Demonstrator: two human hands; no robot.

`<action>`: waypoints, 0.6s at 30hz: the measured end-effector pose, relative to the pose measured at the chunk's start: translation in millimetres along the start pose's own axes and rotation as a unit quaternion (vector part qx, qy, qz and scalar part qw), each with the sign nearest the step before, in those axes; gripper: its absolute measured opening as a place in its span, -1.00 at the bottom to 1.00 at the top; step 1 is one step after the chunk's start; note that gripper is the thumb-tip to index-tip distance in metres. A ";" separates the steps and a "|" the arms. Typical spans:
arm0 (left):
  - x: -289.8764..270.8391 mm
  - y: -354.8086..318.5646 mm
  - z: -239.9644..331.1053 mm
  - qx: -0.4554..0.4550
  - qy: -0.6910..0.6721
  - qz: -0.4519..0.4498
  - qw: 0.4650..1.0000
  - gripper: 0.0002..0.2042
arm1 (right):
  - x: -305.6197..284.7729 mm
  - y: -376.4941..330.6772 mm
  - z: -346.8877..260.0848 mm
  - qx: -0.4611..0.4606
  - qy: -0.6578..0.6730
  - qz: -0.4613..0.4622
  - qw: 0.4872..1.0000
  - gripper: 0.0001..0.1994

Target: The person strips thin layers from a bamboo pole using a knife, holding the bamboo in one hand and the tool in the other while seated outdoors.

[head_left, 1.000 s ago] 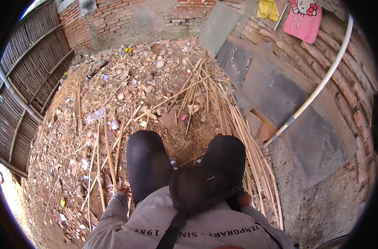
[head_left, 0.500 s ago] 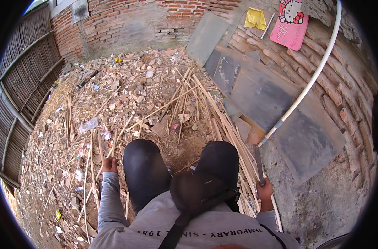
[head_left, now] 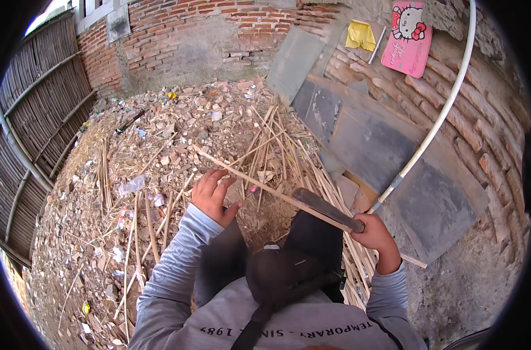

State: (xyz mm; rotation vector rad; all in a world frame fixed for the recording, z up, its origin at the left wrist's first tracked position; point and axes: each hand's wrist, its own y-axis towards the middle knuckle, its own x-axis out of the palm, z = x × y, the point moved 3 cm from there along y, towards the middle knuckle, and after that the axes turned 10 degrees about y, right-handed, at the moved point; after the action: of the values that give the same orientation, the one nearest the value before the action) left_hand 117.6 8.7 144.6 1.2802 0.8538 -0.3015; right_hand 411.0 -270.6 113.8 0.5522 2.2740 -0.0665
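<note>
My right hand point(head_left: 375, 234) is closed around the handle of a machete point(head_left: 324, 207), whose dark, worn blade points left and away over my right knee. A long, thin bamboo strip point(head_left: 259, 185) slants under the blade and past the same hand, its end showing beyond the wrist. Whether my right fingers also grip the strip I cannot tell. My left hand point(head_left: 213, 195) is raised above my left knee, fingers spread and holding nothing, close to the strip's far part.
Bamboo strips point(head_left: 329, 192) lie piled beside my right leg. Rubble and litter point(head_left: 178, 131) cover the ground ahead and left. Dark boards point(head_left: 370, 140) lean on the brick wall at right, with a pale pole point(head_left: 437, 125) across them. A woven bamboo fence point(head_left: 38, 111) stands left.
My left hand has come up from the low left side and opened. My right hand has swung the machete inward, and a bamboo strip now lies across in front of me.
</note>
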 end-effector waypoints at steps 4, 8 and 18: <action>15.8 -1.9 4.8 -0.002 0.041 -0.067 0.997 -0.31 | 6.2 18.2 -16.1 -0.037 0.057 -0.089 0.994 -0.84; 33.0 -19.0 -7.1 0.010 0.055 -0.158 0.986 -0.31 | 14.3 42.7 -11.0 -0.017 0.107 -0.188 0.976 -0.87; 18.5 -43.0 -26.2 -0.085 0.009 -0.227 0.970 -0.79 | 32.8 130.0 -3.6 -0.089 0.211 -0.271 0.935 -0.85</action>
State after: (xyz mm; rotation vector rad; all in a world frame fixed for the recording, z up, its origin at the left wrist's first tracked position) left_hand 92.5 24.6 100.0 0.9189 1.1610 -0.5666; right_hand 441.9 -140.3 109.0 -0.1916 2.7572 -0.0122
